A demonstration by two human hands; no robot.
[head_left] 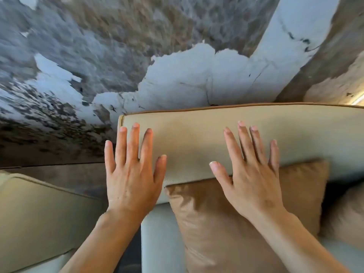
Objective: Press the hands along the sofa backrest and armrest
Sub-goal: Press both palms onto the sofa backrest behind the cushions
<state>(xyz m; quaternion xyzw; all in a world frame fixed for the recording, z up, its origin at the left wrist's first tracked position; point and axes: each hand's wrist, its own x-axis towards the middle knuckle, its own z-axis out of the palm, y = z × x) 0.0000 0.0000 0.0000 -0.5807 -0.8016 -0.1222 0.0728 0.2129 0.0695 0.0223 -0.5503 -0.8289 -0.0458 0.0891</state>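
Head view: the cream leather sofa backrest [197, 138] stretches across mid-frame, left hand [131, 178] and right hand [254, 180] spread flat against it, holding nothing (brown satin cushion [226, 223] below). Backrest pressing looks underway; armrest seemingly remains.

Both palms spread flat, fingers splayed: left hand [131, 174] at the left end of the cream sofa backrest [197, 138], right hand [250, 174] overlapping a tan cushion [212, 223].
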